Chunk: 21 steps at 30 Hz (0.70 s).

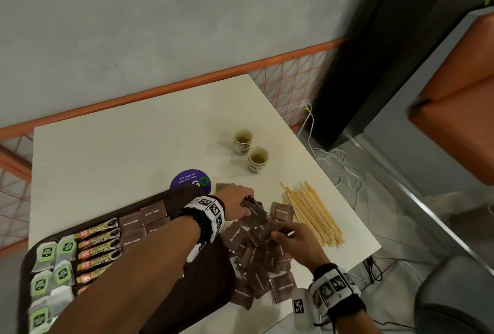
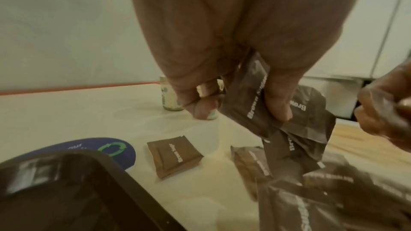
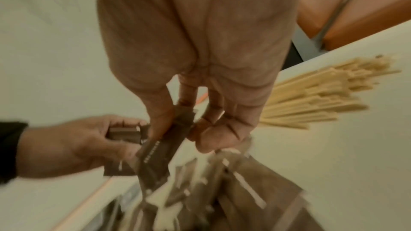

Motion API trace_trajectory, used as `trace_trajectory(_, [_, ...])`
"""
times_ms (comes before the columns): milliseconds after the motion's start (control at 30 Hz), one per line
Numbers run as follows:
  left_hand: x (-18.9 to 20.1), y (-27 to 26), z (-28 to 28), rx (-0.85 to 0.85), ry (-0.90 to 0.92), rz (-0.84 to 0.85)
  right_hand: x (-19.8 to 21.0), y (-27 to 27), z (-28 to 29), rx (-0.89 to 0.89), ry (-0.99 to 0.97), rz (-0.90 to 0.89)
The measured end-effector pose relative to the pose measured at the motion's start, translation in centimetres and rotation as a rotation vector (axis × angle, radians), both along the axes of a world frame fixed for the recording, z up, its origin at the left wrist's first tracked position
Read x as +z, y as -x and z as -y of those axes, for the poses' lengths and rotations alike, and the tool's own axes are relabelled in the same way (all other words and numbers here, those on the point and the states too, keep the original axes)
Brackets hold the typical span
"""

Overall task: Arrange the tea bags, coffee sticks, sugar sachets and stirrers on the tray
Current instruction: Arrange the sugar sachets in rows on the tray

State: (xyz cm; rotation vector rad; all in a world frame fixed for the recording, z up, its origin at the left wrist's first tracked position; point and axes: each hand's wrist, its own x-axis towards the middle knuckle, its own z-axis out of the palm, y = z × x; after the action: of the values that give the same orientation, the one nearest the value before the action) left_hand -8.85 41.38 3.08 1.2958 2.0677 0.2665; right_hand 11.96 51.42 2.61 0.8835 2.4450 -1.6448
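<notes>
On the white, smooth-topped table (image 1: pixel 112 146), seen from the head camera, a dark brown plastic tray (image 1: pixel 25 261) with rounded corners lay at the near left, holding soft green-labelled paper tea bags (image 1: pixel 46 252), glossy printed coffee sticks (image 1: pixel 97 242) in a row, and flat brown paper sugar sachets (image 1: pixel 153 212). Just right of the tray a loose heap of brown sugar sachets (image 1: pixel 256 261) covered the table, and beside it lay a fan of thin pale wooden stirrers (image 1: pixel 312 216). Two small patterned paper cups (image 1: pixel 250 151) stood further back, near a round purple sticker (image 1: pixel 191 179). The left hand (image 1: pixel 236 201) and the right hand (image 1: pixel 296 240) both reached into the heap.

From the left wrist, the left hand (image 2: pixel 233 59) pinched several crinkled sachets between thumb and curled fingers, hanging above the table. One square sachet (image 2: pixel 174 155) lay flat and alone between the sticker (image 2: pixel 89 148) and the heap, and the tray's raised rim (image 2: pixel 124 182) showed at the lower left.

From the right wrist, the right hand (image 3: pixel 200 76) pinched a single brown sachet (image 3: pixel 160 152) between thumb and fingers above the blurred heap, with the stirrers (image 3: pixel 322 94) behind. The left hand (image 3: pixel 73 143) gripped its sachets just beside it.
</notes>
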Motion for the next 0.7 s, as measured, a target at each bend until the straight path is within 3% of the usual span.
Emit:
trace_trajectory(100, [0.6,-0.2,0.9,0.063,-0.092,0.054,2.4,1.9,0.1,0.078,0.038,-0.162])
trace_trajectory(233, [1.2,-0.4,3.0,0.159,-0.213,0.177,2.3,5.2,1.5,0.049,-0.078,-0.168])
trace_trajectory(367, [1.7,0.6,7.2,0.409,-0.321,0.506,2.8,7.0,2.8,-0.026,0.026,-0.204])
trace_trajectory(467, [2.1,1.0,10.3,0.525,-0.350,0.629,2.8,8.2,4.5,-0.009,0.164,-0.212])
trace_trajectory(700, [2.6,-0.1,16.4,1.115,-0.521,1.057,3.3,12.0,10.1,-0.020,0.425,-0.211])
